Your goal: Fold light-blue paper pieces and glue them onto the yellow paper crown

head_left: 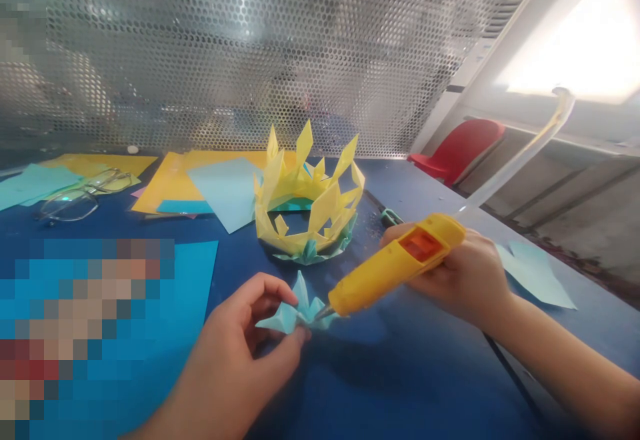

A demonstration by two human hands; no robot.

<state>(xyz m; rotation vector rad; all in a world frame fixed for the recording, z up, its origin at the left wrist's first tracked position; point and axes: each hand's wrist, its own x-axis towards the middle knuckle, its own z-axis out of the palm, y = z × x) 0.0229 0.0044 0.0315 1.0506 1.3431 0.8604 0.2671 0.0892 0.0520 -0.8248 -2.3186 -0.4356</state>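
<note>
Between the thumb and fingers of my left hand (250, 340) is a folded light-blue paper flower (285, 318) with pointed petals. My right hand (465, 273) grips a yellow hot glue gun (380, 277), and a long clear glue stick (515, 150) sticks out of its back end. The gun's metal nozzle is at the flower's right side; whether it touches the paper I cannot tell. Just beyond my hands stands a yellow folded-paper crown (273, 210) with upright points. Light-blue paper leaves (310, 253) sit along its front lower edge.
Yellow and blue paper sheets (170, 173) lie at the back left, near eyeglasses (75, 203). A utility knife (393, 217) lies behind my right hand, a pale paper piece (543, 277) to the right. A perforated metal screen (240, 47) borders the table's back; a red chair (460, 150) stands beyond.
</note>
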